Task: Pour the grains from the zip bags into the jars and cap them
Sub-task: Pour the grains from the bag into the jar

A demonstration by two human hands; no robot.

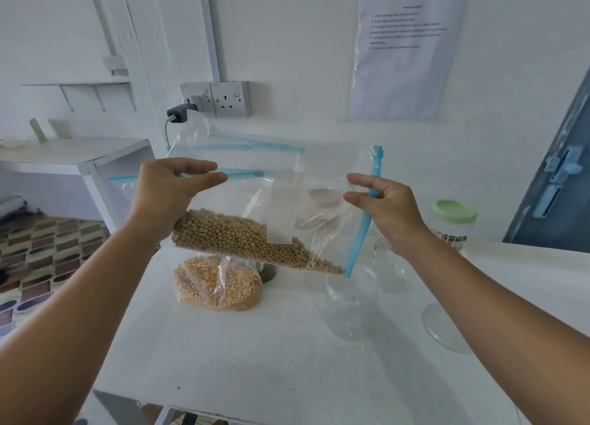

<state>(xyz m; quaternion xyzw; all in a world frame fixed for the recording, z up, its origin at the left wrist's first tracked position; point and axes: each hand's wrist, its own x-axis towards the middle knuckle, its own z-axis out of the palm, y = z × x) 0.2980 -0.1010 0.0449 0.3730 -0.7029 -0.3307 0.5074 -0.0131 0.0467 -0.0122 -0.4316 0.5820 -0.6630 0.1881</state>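
Both hands, left (174,185) and right (384,206), pinched our tilted soybean bag (255,233), aiming its corner into the open jar (349,300).

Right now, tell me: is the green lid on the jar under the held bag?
No: the open jar under the held bag has no lid; the green lid caps another jar.

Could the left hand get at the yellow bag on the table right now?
Probably not yet. The left hand is pinching the held bag, which hangs right over the yellow bag on the table. It would have to let go first.
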